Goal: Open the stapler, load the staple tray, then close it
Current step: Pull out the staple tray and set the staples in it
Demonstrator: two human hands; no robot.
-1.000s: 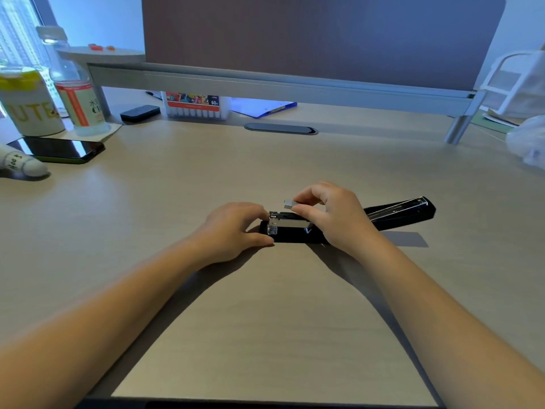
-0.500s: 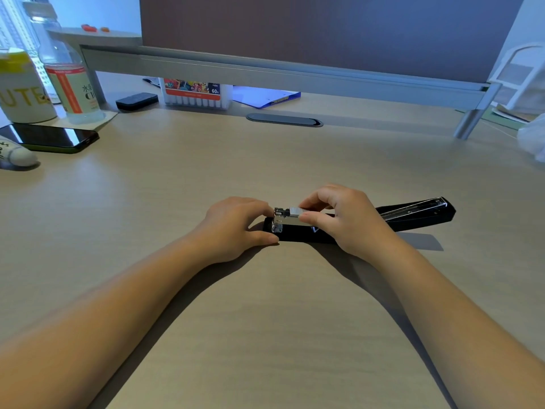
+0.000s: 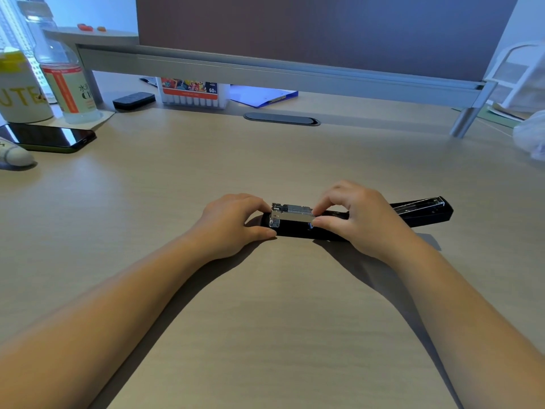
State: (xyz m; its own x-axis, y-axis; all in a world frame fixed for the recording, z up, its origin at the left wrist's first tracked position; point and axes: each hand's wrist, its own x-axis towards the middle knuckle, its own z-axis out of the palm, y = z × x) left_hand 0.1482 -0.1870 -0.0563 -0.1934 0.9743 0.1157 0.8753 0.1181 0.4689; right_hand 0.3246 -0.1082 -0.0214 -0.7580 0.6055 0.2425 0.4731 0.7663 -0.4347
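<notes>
A black stapler [image 3: 298,231] lies flat on the desk, folded fully open, its top arm [image 3: 424,211] stretched out to the right. The silver staple tray [image 3: 290,214] shows at the left end of the base. My left hand [image 3: 233,224] grips that left end, thumb along the near side. My right hand [image 3: 358,218] pinches the right part of the tray between thumb and forefinger. Whether a strip of staples lies in the tray under those fingers I cannot make out.
A dark phone [image 3: 47,137], a plastic bottle [image 3: 66,84] and a white-and-yellow cup [image 3: 20,93] stand at the far left. A marker box [image 3: 193,93], a black eraser-like block [image 3: 134,100] and a blue folder [image 3: 262,97] sit under the monitor shelf. A desk grommet [image 3: 281,118] is behind the stapler.
My right hand brought a small silver staple strip down from just above the tray onto it and now pinches the tray. The left hand kept its hold on the stapler's end.
</notes>
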